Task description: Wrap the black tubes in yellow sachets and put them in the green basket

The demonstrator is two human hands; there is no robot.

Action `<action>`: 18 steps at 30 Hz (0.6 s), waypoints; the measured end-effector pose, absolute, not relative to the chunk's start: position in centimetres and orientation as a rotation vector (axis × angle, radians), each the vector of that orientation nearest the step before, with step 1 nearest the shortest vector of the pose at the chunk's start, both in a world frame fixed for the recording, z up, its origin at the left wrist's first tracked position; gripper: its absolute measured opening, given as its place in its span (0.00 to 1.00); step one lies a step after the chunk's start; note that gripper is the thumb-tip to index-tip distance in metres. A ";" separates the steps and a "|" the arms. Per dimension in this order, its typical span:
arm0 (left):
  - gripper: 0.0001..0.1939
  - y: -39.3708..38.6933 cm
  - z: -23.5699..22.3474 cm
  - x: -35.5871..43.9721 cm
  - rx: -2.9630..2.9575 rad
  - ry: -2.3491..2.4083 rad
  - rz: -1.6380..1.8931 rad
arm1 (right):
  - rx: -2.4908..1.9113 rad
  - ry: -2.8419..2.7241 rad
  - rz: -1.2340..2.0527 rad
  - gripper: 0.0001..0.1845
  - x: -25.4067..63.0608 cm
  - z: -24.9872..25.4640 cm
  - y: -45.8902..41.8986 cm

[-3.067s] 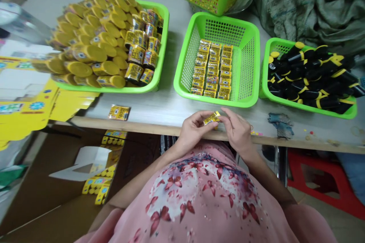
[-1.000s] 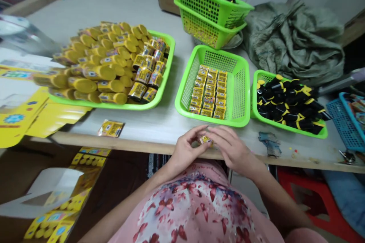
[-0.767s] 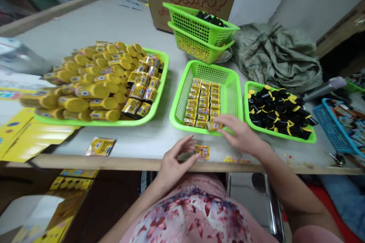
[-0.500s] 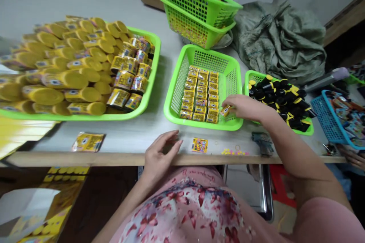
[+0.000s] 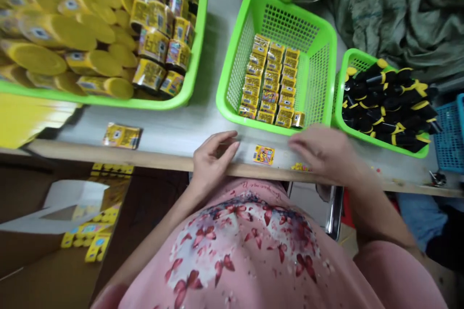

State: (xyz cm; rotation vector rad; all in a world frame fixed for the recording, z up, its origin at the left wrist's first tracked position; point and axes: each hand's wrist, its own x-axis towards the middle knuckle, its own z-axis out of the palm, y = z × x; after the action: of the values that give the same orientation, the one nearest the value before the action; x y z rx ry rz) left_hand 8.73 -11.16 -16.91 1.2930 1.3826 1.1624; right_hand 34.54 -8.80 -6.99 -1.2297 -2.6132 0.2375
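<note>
- As the right hand (image 5: 322, 152) draws back from the basket (image 5: 253, 123), a newly placed packet (image 5: 297, 119) sits inside its near right corner, at the end of the packed rows.
- Basket: green plastic mesh, holding packets (image 5: 270, 77) in neat rows; the rows now reach that corner.
- Right hand: just outside the basket's near right corner, blurred, fingers open and spread, nothing held.
- Left hand (image 5: 213, 157): in front of the basket's near left corner, fingers open and loosely curled, nothing held.
- Loose packet (image 5: 263, 154): flat on the table (image 5: 203, 120), just in front of the basket, between the hands, touching neither.
- Left of the basket: tray (image 5: 197, 24) of yellow-capped tubes and wrapped packs.
- Right of the basket: smaller tray (image 5: 357, 55) of black-and-yellow tubes.
</note>
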 end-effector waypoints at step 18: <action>0.12 -12.1 -16.5 9.4 1.436 1.349 1.069 | -1.284 -2.506 0.151 0.17 31.6 -16.5 -12.8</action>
State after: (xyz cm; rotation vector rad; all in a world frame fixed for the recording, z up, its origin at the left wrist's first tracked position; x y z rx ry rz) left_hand 9.38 -12.05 -16.52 1.4365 1.3490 1.0692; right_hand 31.57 -12.77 -16.48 -1.2840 -2.5057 0.1508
